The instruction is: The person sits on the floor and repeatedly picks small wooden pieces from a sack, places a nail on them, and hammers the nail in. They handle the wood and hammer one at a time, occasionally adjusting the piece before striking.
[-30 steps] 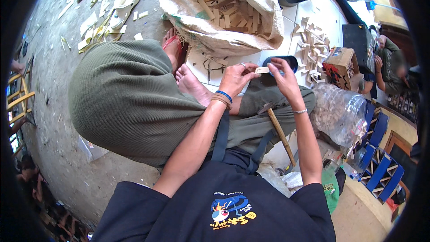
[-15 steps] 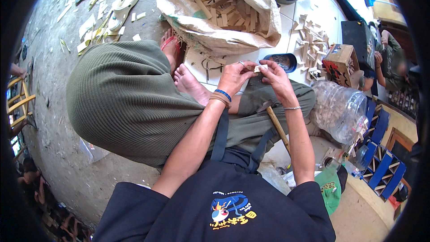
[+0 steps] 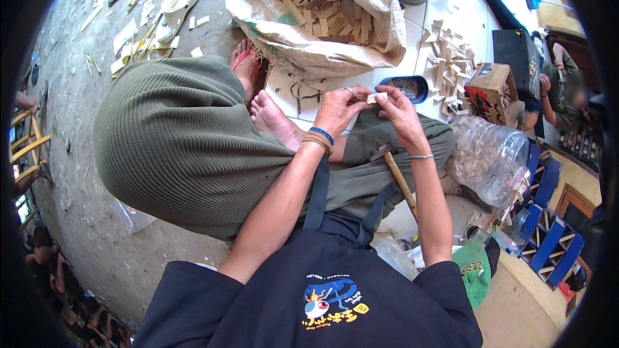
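Wooden piece [image 3: 371,98] being pinched between fingertips

Small and pale, it is sitting out in front of the person's body, between the 2 hands. The left hand [image 3: 336,109] is pinching it from its side, the grip narrow; the right hand [image 3: 401,116] is meeting it from the other side, its grip narrow too, thumb and fingers closing on the same bit of wood. Blue and brown bands [image 3: 320,136] are circling the left wrist, a silvery bracelet [image 3: 422,156] the right.

Nearer the body, a hammer [image 3: 400,182] is lying across the green trousers [image 3: 174,129]. Just beyond the hands, a dark blue tub [image 3: 423,90] is resting on white tiles [image 3: 414,48]; I'm not managing to make out its thin contents. Farther out, a pale woven sack [image 3: 316,61] is gaping open with wooden strips [image 3: 329,19] inside, and more loose pieces [image 3: 446,71] are lying heaped to its right. Near that heap, a brown box [image 3: 491,77] is standing, while a big clear bottle [image 3: 493,161] is resting just beside the trousers. Another person [image 3: 567,74] is showing at the far right.
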Action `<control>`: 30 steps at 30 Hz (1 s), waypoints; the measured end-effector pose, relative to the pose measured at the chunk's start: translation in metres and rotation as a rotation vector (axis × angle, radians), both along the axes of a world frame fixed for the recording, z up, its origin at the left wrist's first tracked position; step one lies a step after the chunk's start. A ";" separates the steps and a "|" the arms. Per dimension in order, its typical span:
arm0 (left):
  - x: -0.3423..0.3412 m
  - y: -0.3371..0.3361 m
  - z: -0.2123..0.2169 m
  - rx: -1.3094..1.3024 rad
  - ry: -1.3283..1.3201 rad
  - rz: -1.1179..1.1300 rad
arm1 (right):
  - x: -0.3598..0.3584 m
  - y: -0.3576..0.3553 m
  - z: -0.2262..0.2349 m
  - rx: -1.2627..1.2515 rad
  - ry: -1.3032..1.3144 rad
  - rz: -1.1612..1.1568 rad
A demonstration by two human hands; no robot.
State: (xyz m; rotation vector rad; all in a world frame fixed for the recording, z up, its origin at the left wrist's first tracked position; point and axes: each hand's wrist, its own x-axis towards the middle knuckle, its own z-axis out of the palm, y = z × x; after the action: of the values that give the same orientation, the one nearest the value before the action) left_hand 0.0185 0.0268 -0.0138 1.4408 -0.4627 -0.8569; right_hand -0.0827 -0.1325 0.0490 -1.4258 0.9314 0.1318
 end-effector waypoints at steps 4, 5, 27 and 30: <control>0.000 0.000 0.000 0.004 0.005 -0.002 | 0.001 0.001 0.002 -0.007 -0.006 0.001; 0.000 0.000 0.000 0.006 0.004 -0.004 | 0.002 0.001 0.002 -0.012 -0.008 0.008; 0.001 0.000 0.002 0.058 -0.049 -0.023 | 0.000 -0.002 0.001 -0.049 0.002 0.084; 0.000 0.000 0.002 0.051 -0.053 -0.016 | 0.001 -0.001 0.003 -0.062 -0.006 0.090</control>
State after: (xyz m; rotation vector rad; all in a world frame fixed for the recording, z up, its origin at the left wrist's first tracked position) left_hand 0.0190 0.0270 -0.0121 1.5114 -0.4955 -0.8501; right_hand -0.0813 -0.1336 0.0516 -1.5253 0.8731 0.1668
